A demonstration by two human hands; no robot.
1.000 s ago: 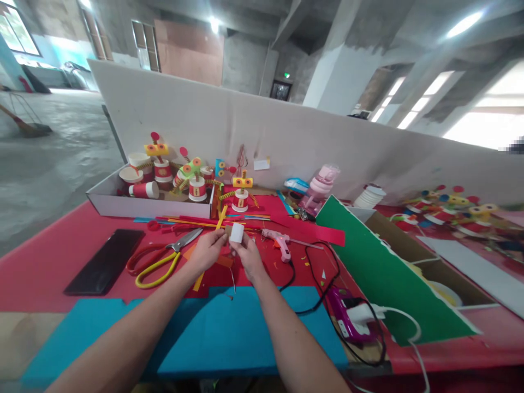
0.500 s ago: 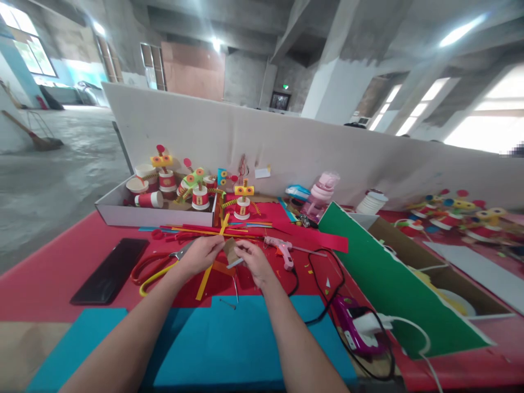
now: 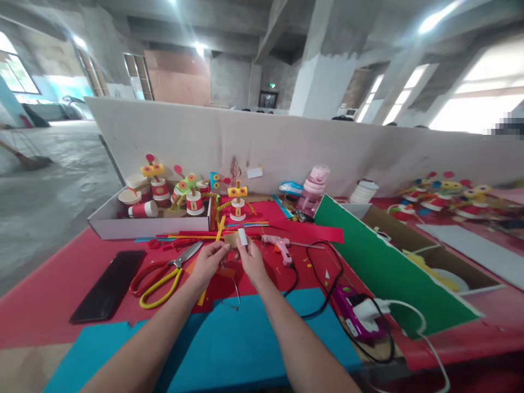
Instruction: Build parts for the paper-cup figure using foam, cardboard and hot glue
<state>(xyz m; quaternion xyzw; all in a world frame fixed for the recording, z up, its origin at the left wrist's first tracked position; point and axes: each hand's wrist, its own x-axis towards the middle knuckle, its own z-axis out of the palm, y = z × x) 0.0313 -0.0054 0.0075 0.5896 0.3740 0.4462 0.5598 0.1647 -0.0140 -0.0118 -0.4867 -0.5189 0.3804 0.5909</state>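
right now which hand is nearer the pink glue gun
Right. The right hand is just to the left of the pink glue gun; the left hand is farther left, beyond the right hand.

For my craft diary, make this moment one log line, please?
left hand: at card; right hand: holding card; scissors: lying left; glue gun: lying right

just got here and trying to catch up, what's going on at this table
A person holds a small brown and white piece of card between the left hand and the right hand, over a red table with paper strips on it. Scissors lie to the left, a pink glue gun to the right, both untouched. Behind, one paper cup figure stands upright, and others sit in a white box.
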